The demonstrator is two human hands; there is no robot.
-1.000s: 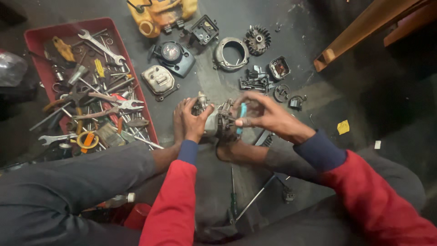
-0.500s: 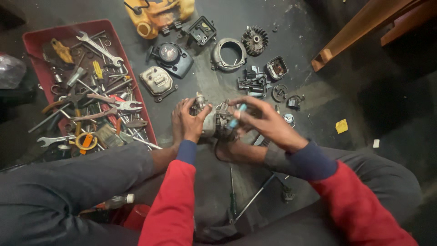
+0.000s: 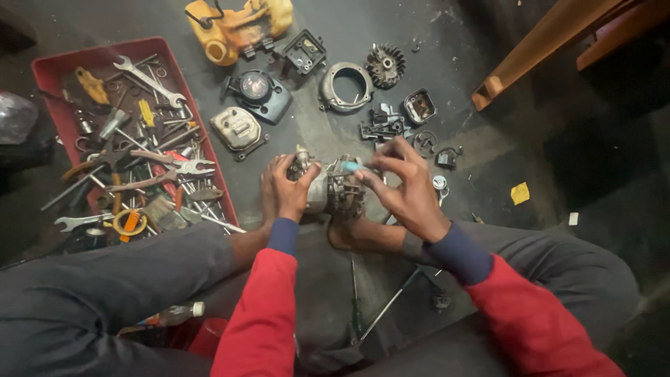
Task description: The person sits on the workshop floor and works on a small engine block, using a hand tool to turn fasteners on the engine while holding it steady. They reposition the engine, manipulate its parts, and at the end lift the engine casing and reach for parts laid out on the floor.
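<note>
Grey cast metal, ribbed and greasy, fills both hands: a small engine block [image 3: 333, 192] held low over the dark concrete floor [image 3: 488, 146], in front of the person's knees. The left hand [image 3: 285, 190] has its fingers [image 3: 278, 169] curled tight around the block's left end. The right hand [image 3: 408, 187] pinches a thin blue-handled tool [image 3: 351, 166] between closed fingertips, its tip against the block. Beyond lie 1 yellow fuel tank [image 3: 237, 24], 1 finned flywheel [image 3: 385, 64] and 1 ring-shaped housing [image 3: 345, 86]. At the left stands 1 red tray [image 3: 49, 66] heaped with wrenches.
</note>
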